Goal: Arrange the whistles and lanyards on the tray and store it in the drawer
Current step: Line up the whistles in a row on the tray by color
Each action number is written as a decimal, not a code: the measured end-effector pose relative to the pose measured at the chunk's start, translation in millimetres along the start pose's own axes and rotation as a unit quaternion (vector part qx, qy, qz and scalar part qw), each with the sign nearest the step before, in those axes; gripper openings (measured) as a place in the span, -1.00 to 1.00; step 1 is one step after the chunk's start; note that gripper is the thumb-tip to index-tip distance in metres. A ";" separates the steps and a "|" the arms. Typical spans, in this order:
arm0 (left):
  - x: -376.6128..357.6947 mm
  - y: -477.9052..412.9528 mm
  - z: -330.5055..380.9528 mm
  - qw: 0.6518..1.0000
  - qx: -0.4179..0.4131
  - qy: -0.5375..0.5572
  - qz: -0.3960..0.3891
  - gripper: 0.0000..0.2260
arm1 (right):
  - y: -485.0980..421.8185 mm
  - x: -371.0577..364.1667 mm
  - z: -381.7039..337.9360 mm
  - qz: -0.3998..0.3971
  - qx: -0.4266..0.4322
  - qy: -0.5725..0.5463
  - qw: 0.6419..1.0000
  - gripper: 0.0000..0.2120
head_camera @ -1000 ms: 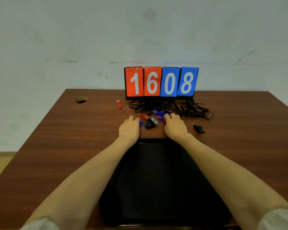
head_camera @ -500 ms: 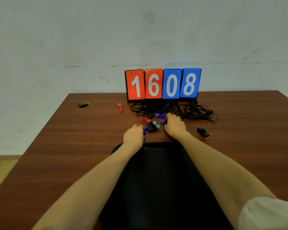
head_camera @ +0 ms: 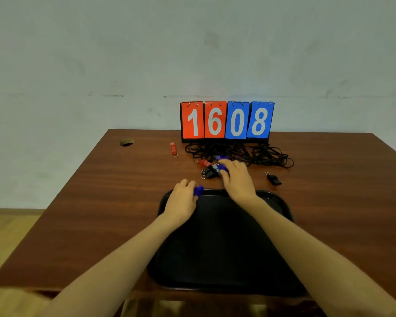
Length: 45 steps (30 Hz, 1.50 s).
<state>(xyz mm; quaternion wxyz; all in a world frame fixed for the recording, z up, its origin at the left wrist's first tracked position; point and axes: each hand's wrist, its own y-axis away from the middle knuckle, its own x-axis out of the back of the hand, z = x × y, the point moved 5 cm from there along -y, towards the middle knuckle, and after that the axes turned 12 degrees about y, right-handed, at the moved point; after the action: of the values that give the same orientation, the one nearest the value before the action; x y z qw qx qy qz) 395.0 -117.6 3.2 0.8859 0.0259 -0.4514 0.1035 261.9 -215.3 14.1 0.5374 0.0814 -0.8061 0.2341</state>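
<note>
Brown wood table [head_camera: 101, 202] w/ a black tray [head_camera: 215, 259] at its near edge. L hand [head_camera: 181, 202] sits over the tray's far-left corner, fingers pinching a blue whistle [head_camera: 199, 190] just above the rim. R hand [head_camera: 237, 179] reaches past the tray's far rim, fingers curled round a second blue whistle [head_camera: 223, 167] beside a cluster of black whistles [head_camera: 210, 173] and a red whistle [head_camera: 204, 163]. Behind these, a tangle of black lanyards [head_camera: 249, 152] in front of a flip scoreboard [head_camera: 226, 121] reading 1608. A lone red whistle [head_camera: 173, 148] lies left of the tangle and a lone black whistle [head_camera: 274, 179] lies to the right.
</note>
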 end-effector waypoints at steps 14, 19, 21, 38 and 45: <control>-4.8 62.9 -18.9 0.998 -0.051 0.008 -0.040 -0.60 | 88.0 -17.4 -8.3 -0.205 -0.038 -0.014 0.978 -0.70; -11.0 73.9 -15.2 0.995 -0.058 -0.081 -0.010 -0.66 | 91.9 -22.3 -13.5 -0.253 -0.024 0.033 0.967 -0.69; -14.2 72.6 -15.7 0.994 -0.051 -0.092 -0.014 -0.66 | 90.9 -21.7 -16.0 -0.278 -0.022 0.057 0.959 -0.64; 0.7 54.0 -44.5 0.995 -0.029 -0.080 0.043 -0.62 | 86.8 -18.3 -22.0 -0.203 -0.063 0.082 0.974 -0.67; 2.2 63.3 -52.8 0.989 -0.076 -0.107 0.064 -0.61 | 86.8 -24.5 -29.2 -0.184 -0.066 0.101 0.976 -0.63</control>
<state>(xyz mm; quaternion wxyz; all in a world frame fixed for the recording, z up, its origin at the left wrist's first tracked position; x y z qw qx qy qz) 425.1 -48.1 -29.3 0.8236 -0.0599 -0.5507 0.1222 262.9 -128.5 -24.1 0.6540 0.1685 -0.7325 0.0851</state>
